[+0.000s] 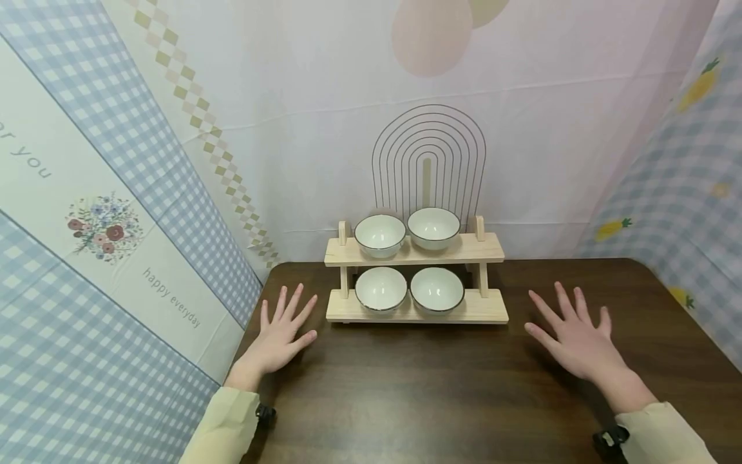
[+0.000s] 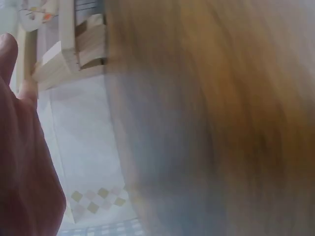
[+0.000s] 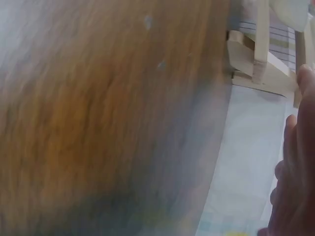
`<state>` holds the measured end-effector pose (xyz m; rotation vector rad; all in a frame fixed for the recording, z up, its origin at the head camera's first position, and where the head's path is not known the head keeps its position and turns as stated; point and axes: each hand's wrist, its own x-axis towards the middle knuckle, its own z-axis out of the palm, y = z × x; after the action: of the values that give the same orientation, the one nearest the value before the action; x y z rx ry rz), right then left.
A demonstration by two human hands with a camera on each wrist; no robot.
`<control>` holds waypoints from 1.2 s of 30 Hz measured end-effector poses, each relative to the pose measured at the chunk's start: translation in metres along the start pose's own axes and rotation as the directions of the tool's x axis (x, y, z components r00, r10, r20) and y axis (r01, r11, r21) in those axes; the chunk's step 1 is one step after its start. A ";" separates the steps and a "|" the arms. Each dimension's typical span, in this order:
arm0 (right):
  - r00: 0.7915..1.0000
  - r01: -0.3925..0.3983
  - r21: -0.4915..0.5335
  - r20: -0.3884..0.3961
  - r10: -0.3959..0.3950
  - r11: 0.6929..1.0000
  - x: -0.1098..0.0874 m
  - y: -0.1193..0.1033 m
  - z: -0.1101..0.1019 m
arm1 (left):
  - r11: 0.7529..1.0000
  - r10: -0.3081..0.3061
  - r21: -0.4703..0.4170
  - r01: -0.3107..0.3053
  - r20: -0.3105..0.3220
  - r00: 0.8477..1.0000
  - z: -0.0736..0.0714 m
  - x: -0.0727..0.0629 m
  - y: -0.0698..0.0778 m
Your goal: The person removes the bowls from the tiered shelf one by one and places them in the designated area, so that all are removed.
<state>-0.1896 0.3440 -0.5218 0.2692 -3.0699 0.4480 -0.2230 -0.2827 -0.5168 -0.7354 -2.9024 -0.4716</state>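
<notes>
In the head view a two-tier wooden rack [image 1: 417, 316] stands at the back of the brown table. Its upper shelf bears two white dark-rimmed bowls, a left one [image 1: 380, 236] and a right one [image 1: 433, 228]. Side by side on the lower shelf sit two similar bowls, left [image 1: 380, 289] and right [image 1: 437, 290]. My left hand [image 1: 279, 338] is spread, palm down, left of the rack and apart from it. To the rack's right my right hand [image 1: 580, 341] is also spread with nothing in it. Whether either palm touches the tabletop I cannot tell.
The dark wooden table [image 1: 417, 393] extends in front of the rack. A pale printed cloth [image 1: 324, 174] hangs right behind it. Checked cloths hang along the left side [image 1: 87, 361] and the right side [image 1: 666, 187].
</notes>
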 end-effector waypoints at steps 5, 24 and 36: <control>1.000 -0.022 0.165 0.023 0.019 0.986 0.006 -0.005 -0.003 | 0.980 -0.042 -0.195 0.034 -0.039 0.998 0.002 0.007 0.010; 0.984 -0.178 0.677 0.121 0.130 0.714 0.051 -0.044 0.029 | 0.616 -0.431 -0.779 0.117 -0.209 0.878 0.021 0.071 0.093; 0.980 -0.195 0.796 0.132 0.150 0.573 0.049 -0.040 0.052 | 0.537 -0.416 -0.835 0.120 -0.138 0.899 0.034 0.077 0.102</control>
<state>-0.2310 0.2834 -0.5579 -0.0312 -2.6808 1.8755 -0.2419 -0.1520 -0.5077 -0.1803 -2.3535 -1.8592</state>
